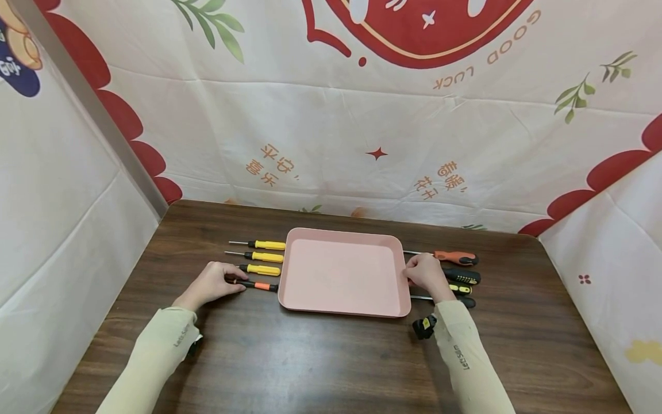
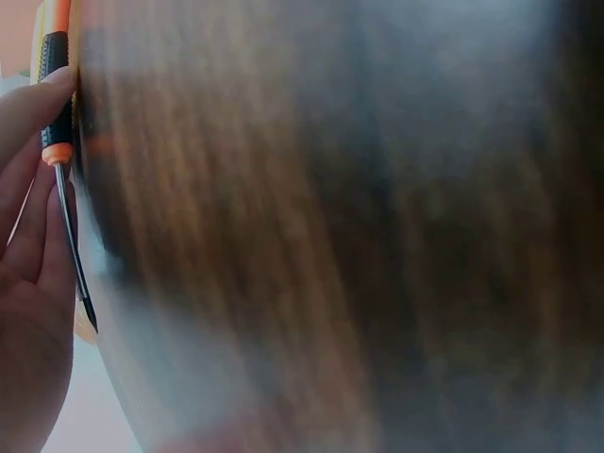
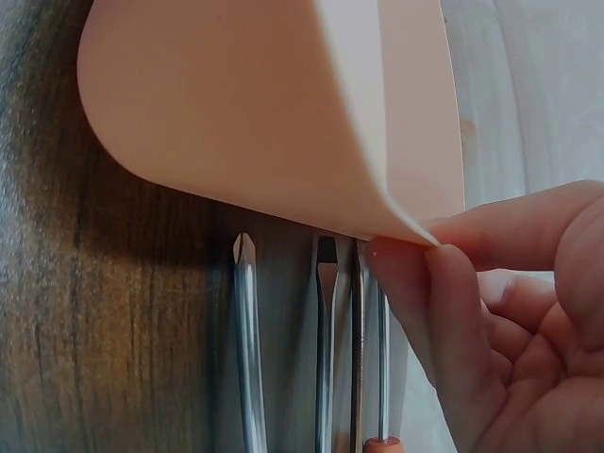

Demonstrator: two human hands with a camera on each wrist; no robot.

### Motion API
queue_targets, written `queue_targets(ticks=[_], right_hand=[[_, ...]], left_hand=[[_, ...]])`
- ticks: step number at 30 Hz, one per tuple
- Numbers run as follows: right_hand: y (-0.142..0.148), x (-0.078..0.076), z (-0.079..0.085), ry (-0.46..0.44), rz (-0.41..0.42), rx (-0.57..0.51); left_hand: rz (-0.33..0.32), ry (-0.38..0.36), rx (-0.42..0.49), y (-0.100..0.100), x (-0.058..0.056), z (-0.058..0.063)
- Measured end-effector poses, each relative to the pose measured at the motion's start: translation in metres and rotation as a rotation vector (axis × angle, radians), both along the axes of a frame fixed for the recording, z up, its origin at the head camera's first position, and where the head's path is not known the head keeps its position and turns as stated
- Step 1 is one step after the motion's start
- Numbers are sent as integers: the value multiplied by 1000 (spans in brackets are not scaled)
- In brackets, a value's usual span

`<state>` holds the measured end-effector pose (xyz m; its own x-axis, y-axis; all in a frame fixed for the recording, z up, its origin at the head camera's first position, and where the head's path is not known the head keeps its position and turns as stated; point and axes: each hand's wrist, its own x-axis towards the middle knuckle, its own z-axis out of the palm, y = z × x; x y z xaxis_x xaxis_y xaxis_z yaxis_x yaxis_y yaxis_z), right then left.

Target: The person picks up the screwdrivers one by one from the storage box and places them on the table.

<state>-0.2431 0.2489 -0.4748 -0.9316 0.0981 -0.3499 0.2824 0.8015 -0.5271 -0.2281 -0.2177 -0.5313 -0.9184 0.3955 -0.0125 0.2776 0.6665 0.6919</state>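
My left hand (image 1: 214,282) pinches a black-and-orange screwdriver (image 1: 264,286) close to the table, left of the pink tray (image 1: 343,273). In the left wrist view, the thumb lies on its black grip (image 2: 57,90) and the slim shaft runs down past the fingers. Between thumb and fingers, my right hand (image 1: 427,273) grips the tray's right rim (image 3: 401,212). Bare metal shafts of several screwdrivers (image 3: 326,349) lie below that rim in the right wrist view. Nothing lies in the tray.
Yellow-handled screwdrivers (image 1: 266,257) lie in a row left of the tray. To its right are an orange-handled screwdriver (image 1: 455,257), a black-handled one (image 1: 462,276) and others partly hidden by the right arm. A patterned cloth (image 1: 331,132) hangs behind the brown table (image 1: 310,362).
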Motion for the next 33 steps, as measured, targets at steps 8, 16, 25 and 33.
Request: queue_targets(ticks=[8,16,25,33], right_hand=[[0,-1,1,4,3,2],[-1,-1,0,3,7,-1],[-4,-3,0,9,14,-1],[2,8,-5,199,70,55]], left_hand=[[-20,76,4,2,2,-2],[-21,81,3,0,3,-4],[-18,117,40,-2,4,-8],[113,213,88,-4,11,2]])
